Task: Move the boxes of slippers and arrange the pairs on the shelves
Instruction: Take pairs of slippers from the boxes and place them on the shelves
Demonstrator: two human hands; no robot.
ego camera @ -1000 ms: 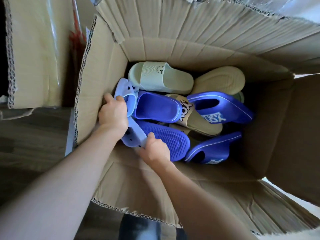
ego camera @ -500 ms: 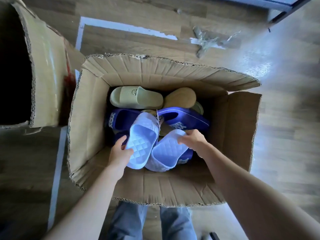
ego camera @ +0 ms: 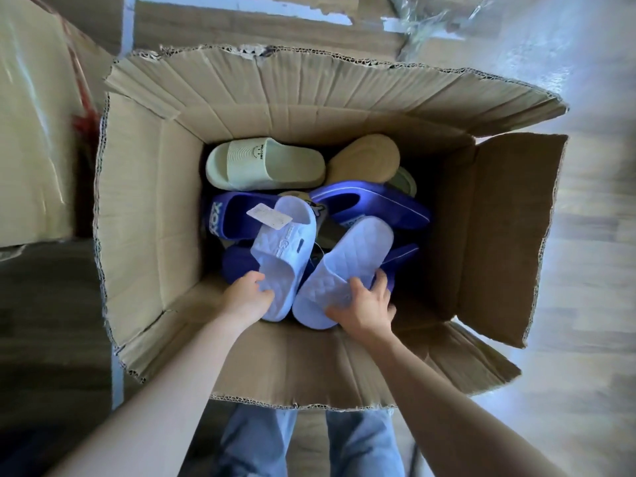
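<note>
A second box [ego camera: 31, 132] at the left is cut off. In the open cardboard box [ego camera: 148, 201], dark blue slippers [ego camera: 371, 204] lie half buried, with a green slipper [ego camera: 265, 165] at the far side. The left hand [ego camera: 246, 299] grips one pale blue slipper [ego camera: 282, 249] and the right hand [ego camera: 364, 309] grips its mate [ego camera: 344, 270], fingers curled round the near ends.

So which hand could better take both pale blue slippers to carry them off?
Probably right. The right hand spreads across its pale blue slipper, thumb and fingers round it, with the heel of the tagged slipper close beside. The left hand only grips that heel.
</note>
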